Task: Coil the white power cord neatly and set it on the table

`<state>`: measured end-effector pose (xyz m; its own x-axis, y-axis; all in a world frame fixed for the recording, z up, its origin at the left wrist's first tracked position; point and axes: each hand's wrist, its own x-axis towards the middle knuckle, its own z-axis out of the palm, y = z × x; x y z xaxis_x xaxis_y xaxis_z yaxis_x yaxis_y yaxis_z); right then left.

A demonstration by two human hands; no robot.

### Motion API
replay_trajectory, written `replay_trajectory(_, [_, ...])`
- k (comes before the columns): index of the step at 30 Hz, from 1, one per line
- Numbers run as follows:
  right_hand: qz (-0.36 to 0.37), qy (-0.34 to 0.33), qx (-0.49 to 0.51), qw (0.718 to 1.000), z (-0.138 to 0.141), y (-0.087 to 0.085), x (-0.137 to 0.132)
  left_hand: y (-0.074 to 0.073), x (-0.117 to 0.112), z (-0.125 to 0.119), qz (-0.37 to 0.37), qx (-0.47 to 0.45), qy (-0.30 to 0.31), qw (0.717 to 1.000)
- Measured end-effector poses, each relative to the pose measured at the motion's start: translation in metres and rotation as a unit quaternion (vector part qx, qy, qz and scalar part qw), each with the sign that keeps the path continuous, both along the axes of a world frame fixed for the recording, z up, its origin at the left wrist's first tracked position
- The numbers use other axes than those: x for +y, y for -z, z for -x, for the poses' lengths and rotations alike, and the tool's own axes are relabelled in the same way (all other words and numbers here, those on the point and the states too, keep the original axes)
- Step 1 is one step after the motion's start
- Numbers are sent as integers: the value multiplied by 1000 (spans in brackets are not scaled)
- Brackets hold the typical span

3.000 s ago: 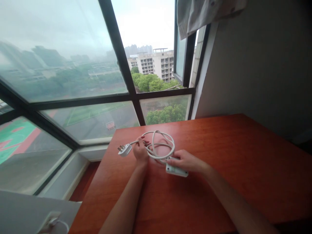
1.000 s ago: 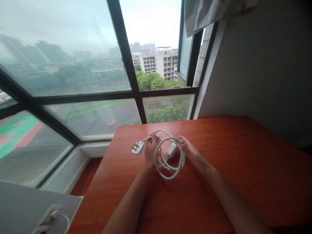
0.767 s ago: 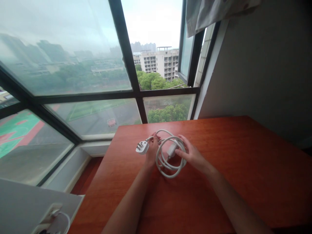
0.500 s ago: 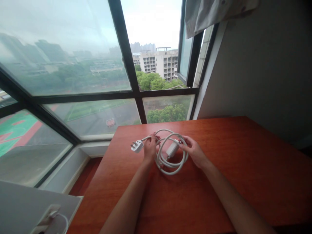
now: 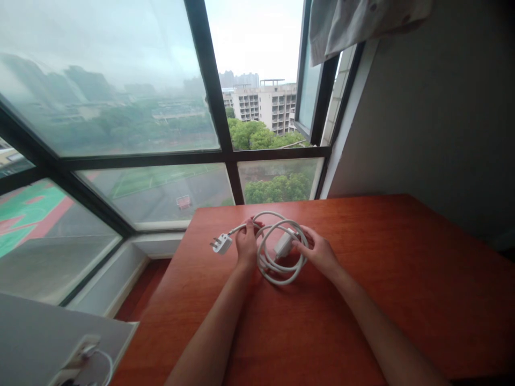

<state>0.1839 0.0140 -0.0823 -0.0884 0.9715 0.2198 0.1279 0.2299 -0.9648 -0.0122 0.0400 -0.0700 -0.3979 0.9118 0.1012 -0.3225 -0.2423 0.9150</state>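
A white power cord hangs in loose coils between my hands, above or against the reddish-brown table; whether it touches the wood I cannot tell. My left hand is closed on the cord near its plug end. The white plug sticks out to the left of that hand, its metal prongs pointing left. On the right side of the coil, my right hand has its thumb and fingers closed around the cord. A white box-shaped adapter shows through the loops, just left of my right fingers.
Dark-framed windows rise behind the table, with one sash standing open. Grey cloth hangs at the top right. At the lower left, a wall socket has a white lead plugged into it.
The plug has swung a little further left and away from my left hand. My right fingers have shifted slightly left along the coil. Both hands keep their hold.
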Motion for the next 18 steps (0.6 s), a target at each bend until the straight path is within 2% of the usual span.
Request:
replay_trajectory(7, [-33,18,-77,996,-2,-6,-4,0,0,-2,-9,-4,-2,1000])
replay_trajectory(13, [-67,55,-185,979,1,-9,-8,-4,-3,-5,-12,-12,-4,1000])
replay_trajectory(18, [-80,54,-190,977,3,-7,-9,-6,-3,-6,-10,-19,-5,1000])
